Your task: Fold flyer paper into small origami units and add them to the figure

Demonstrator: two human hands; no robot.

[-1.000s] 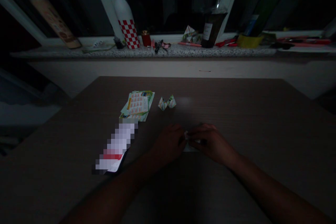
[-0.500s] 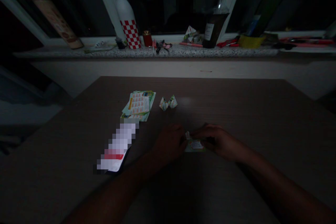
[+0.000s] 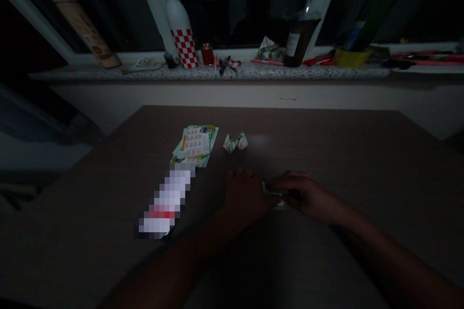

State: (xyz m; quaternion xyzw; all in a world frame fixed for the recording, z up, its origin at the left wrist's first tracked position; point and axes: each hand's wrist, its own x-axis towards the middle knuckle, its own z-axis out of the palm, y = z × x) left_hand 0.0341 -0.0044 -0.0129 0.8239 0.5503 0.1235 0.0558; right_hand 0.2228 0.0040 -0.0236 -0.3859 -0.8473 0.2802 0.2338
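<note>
A small printed paper [image 3: 280,204], partly folded, lies on the table between my hands, mostly covered by them. My left hand [image 3: 243,195] rests over its left side, the thumb reaching across onto the paper. My right hand [image 3: 299,193] pinches the upper right part between thumb and fingers. A little beyond my hands stands a small folded paper piece [image 3: 235,142] with two pointed halves. To its left is a loose stack of printed paper sheets [image 3: 195,145]. The dim light hides the finer folds.
A phone [image 3: 165,205] with a lit, blurred screen lies left of my left forearm. On the windowsill [image 3: 250,73] behind the table stand a white bottle with red checks [image 3: 184,43], a dark cup [image 3: 299,41], a green bottle [image 3: 375,9] and small clutter.
My left hand has shifted right over the paper, its thumb now covering most of the printed face. My right hand keeps its pinch. The view has moved slightly.
</note>
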